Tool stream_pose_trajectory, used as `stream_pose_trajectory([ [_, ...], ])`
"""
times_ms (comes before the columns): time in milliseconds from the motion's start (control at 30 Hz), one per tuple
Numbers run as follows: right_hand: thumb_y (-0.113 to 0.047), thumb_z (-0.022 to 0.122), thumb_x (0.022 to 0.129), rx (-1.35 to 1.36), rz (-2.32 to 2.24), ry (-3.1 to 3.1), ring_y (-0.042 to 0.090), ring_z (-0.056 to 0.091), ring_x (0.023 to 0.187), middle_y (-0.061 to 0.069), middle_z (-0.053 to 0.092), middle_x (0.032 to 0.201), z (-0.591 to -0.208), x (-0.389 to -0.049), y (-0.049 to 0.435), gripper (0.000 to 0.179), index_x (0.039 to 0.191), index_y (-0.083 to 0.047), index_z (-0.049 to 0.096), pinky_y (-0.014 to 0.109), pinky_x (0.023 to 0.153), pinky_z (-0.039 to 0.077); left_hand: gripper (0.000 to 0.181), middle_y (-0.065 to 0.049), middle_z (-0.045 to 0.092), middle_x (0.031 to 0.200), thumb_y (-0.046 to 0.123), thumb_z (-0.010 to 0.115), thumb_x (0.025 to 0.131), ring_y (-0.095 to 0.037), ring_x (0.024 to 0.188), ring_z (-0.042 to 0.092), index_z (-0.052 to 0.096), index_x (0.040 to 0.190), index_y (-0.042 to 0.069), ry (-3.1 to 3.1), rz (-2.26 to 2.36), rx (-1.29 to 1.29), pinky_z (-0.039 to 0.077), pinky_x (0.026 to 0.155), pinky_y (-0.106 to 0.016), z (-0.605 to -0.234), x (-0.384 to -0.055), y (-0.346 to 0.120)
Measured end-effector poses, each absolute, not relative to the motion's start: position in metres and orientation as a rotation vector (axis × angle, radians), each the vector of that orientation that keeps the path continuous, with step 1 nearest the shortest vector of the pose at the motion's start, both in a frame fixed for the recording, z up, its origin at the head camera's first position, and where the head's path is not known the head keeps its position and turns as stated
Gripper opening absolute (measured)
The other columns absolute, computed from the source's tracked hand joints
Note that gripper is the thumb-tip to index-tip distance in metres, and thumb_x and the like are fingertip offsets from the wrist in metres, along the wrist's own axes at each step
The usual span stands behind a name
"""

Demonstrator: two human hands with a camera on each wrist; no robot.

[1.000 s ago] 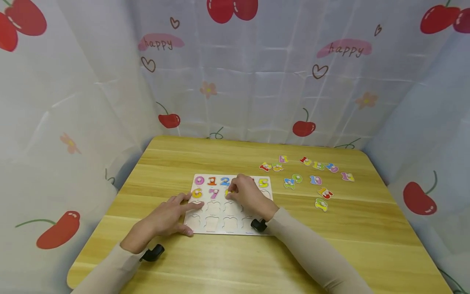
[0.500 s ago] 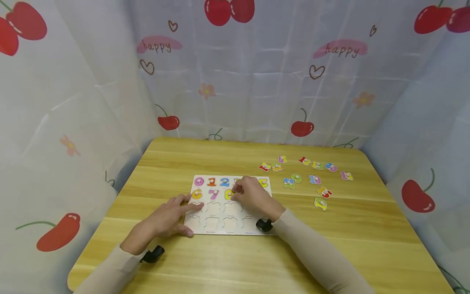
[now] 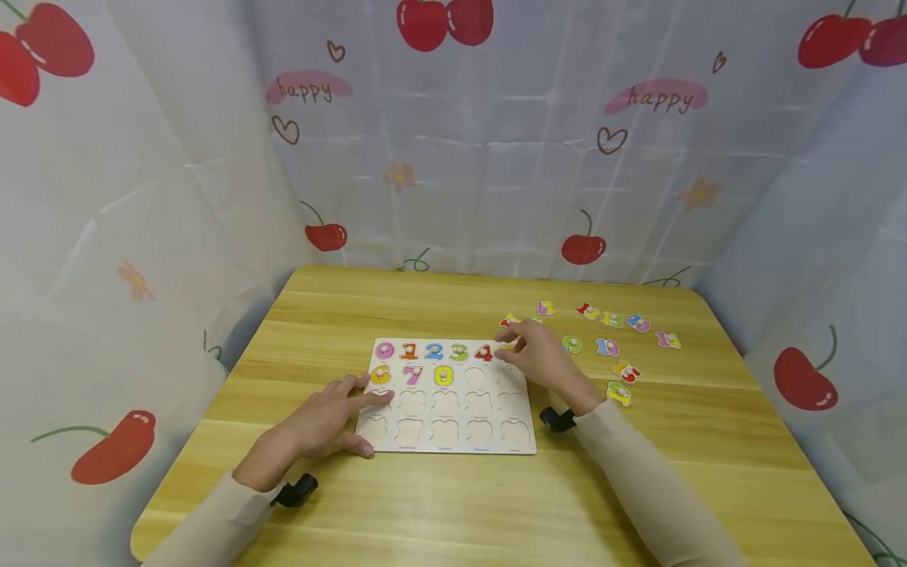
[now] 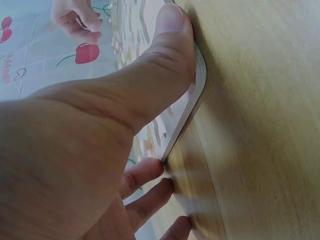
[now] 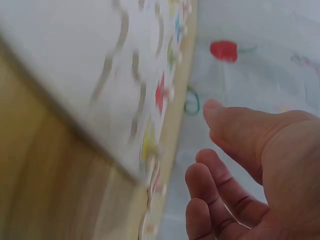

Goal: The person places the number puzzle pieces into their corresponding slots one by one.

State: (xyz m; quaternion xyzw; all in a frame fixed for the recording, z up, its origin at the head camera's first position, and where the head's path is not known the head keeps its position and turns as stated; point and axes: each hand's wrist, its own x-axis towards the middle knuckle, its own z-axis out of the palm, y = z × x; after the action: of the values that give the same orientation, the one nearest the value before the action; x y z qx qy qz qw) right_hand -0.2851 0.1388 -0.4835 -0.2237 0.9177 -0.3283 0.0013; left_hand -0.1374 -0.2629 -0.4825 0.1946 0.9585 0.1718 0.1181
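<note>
A white number puzzle board (image 3: 460, 409) lies on the table, with knobbed pieces 0 to 4 along its top row and 6, 7 and a yellow 8 (image 3: 443, 376) in the second. My left hand (image 3: 319, 417) rests on the board's left edge, index finger over it and thumb at the near corner. In the left wrist view the thumb (image 4: 170, 45) lies across the board's rim. My right hand (image 3: 542, 358) is over the board's upper right corner, partly hiding the 5. In the right wrist view its thumb and fingers (image 5: 202, 182) are apart with nothing between them.
Loose number pieces lie right of and behind the board, among them a blue 10 (image 3: 607, 347), a green 9 (image 3: 571, 344) and a red 15 (image 3: 627, 372). A cherry-print curtain (image 3: 453, 157) surrounds the wooden table (image 3: 453, 512).
My right hand has let go of the yellow 8, now lying in the second row, and moved right and up across the board. My left hand has stayed in place.
</note>
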Motion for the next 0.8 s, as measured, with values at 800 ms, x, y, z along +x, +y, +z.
stream_pose_trajectory([
  [800, -0.019, 0.081, 0.111, -0.421, -0.972, 2.958, 0.035, 0.079, 0.106, 0.023, 0.085, 0.125, -0.506, -0.32, 0.27, 0.027, 0.131, 0.0, 0.084, 0.044, 0.092, 0.061, 0.092, -0.027, 0.045, 0.18, 0.052, 0.097, 0.09, -0.045, 0.148, 0.056, 0.061, 0.171, 0.03, 2.811, 0.482, 0.575, 0.054, 0.112, -0.069, -0.483, -0.138, -0.264],
])
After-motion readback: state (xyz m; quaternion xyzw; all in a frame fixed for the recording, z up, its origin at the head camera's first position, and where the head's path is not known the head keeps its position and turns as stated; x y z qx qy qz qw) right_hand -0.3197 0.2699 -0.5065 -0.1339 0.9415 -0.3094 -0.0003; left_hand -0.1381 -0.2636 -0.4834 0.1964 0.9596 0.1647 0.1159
